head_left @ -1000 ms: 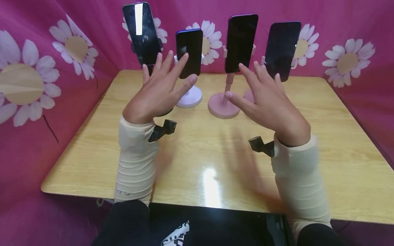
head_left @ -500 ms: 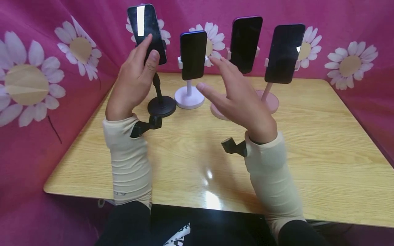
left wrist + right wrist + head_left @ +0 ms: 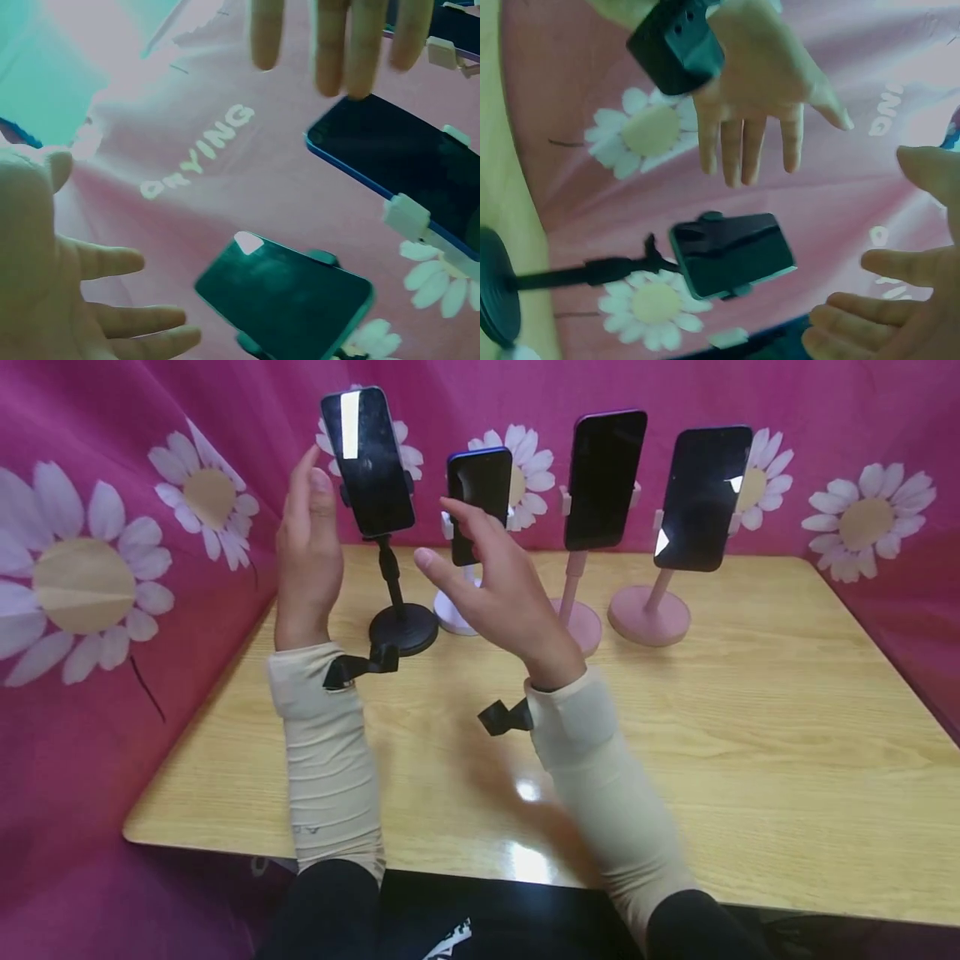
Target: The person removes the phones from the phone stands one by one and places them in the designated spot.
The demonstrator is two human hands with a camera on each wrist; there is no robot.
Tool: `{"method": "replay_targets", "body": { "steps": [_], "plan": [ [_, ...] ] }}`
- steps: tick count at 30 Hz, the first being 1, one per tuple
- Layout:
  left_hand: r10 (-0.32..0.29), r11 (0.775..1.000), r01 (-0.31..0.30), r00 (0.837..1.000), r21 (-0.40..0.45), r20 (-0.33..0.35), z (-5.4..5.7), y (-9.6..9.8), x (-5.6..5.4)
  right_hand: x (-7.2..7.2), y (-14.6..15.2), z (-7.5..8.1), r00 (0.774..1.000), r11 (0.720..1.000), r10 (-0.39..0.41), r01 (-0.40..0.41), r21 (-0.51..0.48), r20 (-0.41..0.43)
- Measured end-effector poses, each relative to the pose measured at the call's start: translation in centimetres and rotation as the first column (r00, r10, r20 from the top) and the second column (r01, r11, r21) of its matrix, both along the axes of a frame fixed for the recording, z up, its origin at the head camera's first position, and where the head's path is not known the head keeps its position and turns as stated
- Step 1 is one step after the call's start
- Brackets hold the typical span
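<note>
My left hand [image 3: 309,560] is raised at the left, beside a dark phone [image 3: 371,464] clamped upright in a black stand [image 3: 403,628]. Its fingers are extended, and the palm faces inward. My right hand [image 3: 502,585] hovers with spread fingers in front of a blue-edged phone [image 3: 480,485] on a white stand [image 3: 453,614], partly covering both. From the right wrist, the black-stand phone [image 3: 735,255] shows between the two hands, with the left palm [image 3: 757,75] bare. In the left wrist view, a gap separates the left fingers [image 3: 142,322] from that phone [image 3: 285,300].
Two more phones, one purple-edged [image 3: 606,481] and one black [image 3: 702,497], stand to the right on pink stands [image 3: 649,614]. All are along the back of a wooden table [image 3: 750,760]. A pink flowered cloth [image 3: 697,389] encloses the back and sides.
Both hands have shifted left from in front of the phones. The left hand passed across the black-stand phone to its left side; the right hand moved from the pink stands to the white one.
</note>
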State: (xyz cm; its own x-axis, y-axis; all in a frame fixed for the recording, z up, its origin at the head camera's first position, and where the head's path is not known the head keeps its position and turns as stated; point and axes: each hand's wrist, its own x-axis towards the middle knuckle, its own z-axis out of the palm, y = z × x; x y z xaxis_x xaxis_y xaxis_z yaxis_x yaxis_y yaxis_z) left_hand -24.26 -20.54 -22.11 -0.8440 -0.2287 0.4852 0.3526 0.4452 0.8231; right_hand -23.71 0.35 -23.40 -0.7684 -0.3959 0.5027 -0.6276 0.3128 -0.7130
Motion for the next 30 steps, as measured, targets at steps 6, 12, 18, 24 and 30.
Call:
{"method": "replay_targets", "body": {
  "steps": [6, 12, 18, 24, 30],
  "plan": [
    [-0.031, 0.988, 0.015, 0.994, 0.154, 0.104, -1.4, 0.4, -1.7, -0.2, -1.9, -0.1, 0.981, 0.989, 0.093, -0.072, -0.129, 0.168],
    [-0.091, 0.965, 0.049, 0.984, 0.259, 0.154, -2.5, 0.6, -2.9, -2.7, -4.4, -0.9, 0.958, 0.989, 0.119, -0.092, -0.116, 0.262],
    [-0.15, 0.947, 0.099, 0.977, 0.306, 0.148, -2.9, 0.9, -3.5, -5.2, -6.1, -2.0, 0.948, 0.998, 0.058, -0.049, -0.036, 0.312],
    [-0.177, 0.933, 0.126, 0.976, 0.337, 0.125, -3.0, 0.8, -3.6, -6.2, -7.1, -2.0, 0.931, 1.0, 0.019, -0.026, 0.014, 0.364],
    [-0.193, 0.912, 0.148, 0.978, 0.383, 0.081, -2.8, 0.7, -3.6, -6.9, -7.4, -1.8, 0.915, 0.999, 0.039, -0.039, -0.01, 0.402]
  ]
}}
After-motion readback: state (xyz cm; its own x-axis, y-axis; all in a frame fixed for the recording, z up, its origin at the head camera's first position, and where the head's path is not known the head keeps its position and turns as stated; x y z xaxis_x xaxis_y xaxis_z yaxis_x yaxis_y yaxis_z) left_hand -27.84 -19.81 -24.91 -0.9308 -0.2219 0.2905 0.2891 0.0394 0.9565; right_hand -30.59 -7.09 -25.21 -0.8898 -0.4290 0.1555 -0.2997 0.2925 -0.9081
